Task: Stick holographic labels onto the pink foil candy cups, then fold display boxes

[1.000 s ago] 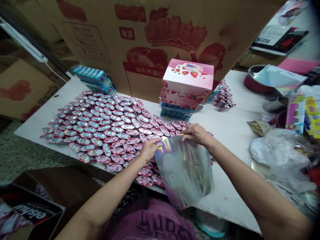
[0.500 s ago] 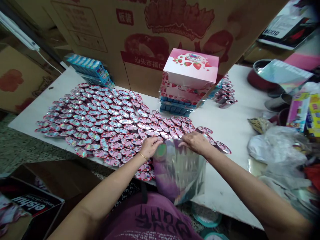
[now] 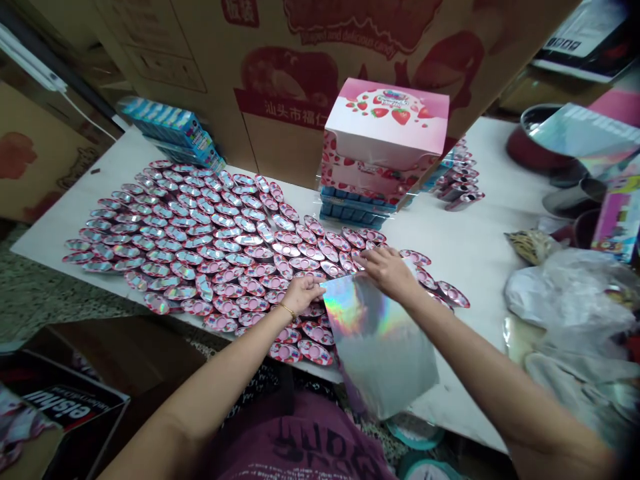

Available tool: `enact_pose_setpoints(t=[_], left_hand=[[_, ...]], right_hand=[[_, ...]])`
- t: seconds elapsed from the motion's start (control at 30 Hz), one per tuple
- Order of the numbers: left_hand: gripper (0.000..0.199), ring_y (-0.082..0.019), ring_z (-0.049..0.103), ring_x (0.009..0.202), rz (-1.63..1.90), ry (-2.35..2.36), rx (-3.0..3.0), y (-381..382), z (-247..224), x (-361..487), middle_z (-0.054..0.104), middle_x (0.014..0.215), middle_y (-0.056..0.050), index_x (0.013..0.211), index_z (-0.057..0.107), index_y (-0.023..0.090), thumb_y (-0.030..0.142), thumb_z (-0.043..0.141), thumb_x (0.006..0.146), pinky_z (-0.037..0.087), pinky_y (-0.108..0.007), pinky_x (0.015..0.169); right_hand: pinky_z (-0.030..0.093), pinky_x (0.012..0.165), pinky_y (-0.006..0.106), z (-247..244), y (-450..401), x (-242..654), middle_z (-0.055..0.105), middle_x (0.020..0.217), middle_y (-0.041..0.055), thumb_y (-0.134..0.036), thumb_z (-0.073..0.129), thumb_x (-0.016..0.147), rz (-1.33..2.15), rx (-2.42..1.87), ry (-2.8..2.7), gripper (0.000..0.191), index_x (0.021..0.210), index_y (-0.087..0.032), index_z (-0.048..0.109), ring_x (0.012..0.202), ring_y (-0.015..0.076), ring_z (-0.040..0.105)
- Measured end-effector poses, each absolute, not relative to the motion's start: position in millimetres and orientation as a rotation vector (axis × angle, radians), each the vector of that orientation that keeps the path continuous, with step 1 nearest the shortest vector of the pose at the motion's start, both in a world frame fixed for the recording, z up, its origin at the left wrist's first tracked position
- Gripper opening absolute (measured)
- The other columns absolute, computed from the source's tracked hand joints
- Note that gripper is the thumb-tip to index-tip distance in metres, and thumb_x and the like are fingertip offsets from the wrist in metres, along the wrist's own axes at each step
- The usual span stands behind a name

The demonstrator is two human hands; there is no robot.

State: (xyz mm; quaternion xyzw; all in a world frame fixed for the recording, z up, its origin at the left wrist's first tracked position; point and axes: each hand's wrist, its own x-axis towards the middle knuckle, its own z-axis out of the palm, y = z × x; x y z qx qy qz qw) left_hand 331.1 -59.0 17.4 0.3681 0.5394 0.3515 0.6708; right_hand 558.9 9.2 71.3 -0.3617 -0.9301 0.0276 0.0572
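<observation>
A shiny rainbow-silver sheet (image 3: pixel 387 340) hangs between my hands over the table's front edge. My left hand (image 3: pixel 301 295) pinches its upper left corner, fingers pressed together. At the top edge, further right, my right hand (image 3: pixel 386 268) is closed on the same sheet. Under and left of the hands lie many oval pink-and-silver pieces (image 3: pixel 187 257), packed close together on the white table (image 3: pixel 505 177). A few more of these ovals stick out just right of my right hand.
Behind the hands stands a pink strawberry box (image 3: pixel 390 120) on blue trays, before a large carton (image 3: pixel 210 60). Blue packs (image 3: pixel 165 127) stand back left. Plastic bags (image 3: pixel 570 293), a dark red pot (image 3: pixel 530 147) and metal cups are at the right. An open box (image 3: pixel 120 353) is below left.
The sheet has swung to the right and its face now shows bright rainbow reflections. More ovals show beside its left edge. My right hand has turned slightly, and the view has shifted a little.
</observation>
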Motion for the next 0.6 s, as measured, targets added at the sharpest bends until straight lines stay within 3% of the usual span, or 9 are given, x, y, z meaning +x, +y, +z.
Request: enact_pose_setpoints(t=[0.07,0.27,0.6], left_hand=[[0.036,-0.007,0.051,0.048,0.815,1.209,0.758,-59.0,18.6,333.0,0.058,0.055,0.003,0.083,0.062,0.011,0.034,0.071,0.056,0.043,-0.021,0.053],[0.028,-0.006,0.048,0.045,0.866,1.26,0.683,-63.3,24.9,338.8,0.056,0.05,0.004,0.066,0.062,0.013,0.036,0.072,0.056,0.04,-0.019,0.048],[0.033,-0.006,0.051,0.045,0.846,1.26,0.525,-73.1,21.3,339.7,0.058,0.051,0.003,0.069,0.063,0.012,0.04,0.072,0.055,0.042,-0.018,0.048]], right_hand=[[0.034,0.073,0.031,65.1,-3.5,533.2,0.061,0.101,0.0098,-0.037,0.046,0.086,0.097,-1.015,-2.746,0.031,0.109,-0.02,0.058,0.088,0.0195,0.05],[0.044,0.073,0.031,37.3,-29.0,504.3,0.061,0.098,0.0098,-0.023,0.043,0.088,0.236,-0.84,-2.696,0.027,0.11,-0.017,0.057,0.087,0.018,0.052],[0.047,0.086,0.033,22.9,-56.4,507.1,0.062,0.109,0.0115,-0.013,0.043,0.085,0.066,-0.85,-2.604,0.028,0.11,-0.015,0.057,0.102,0.0189,0.055]])
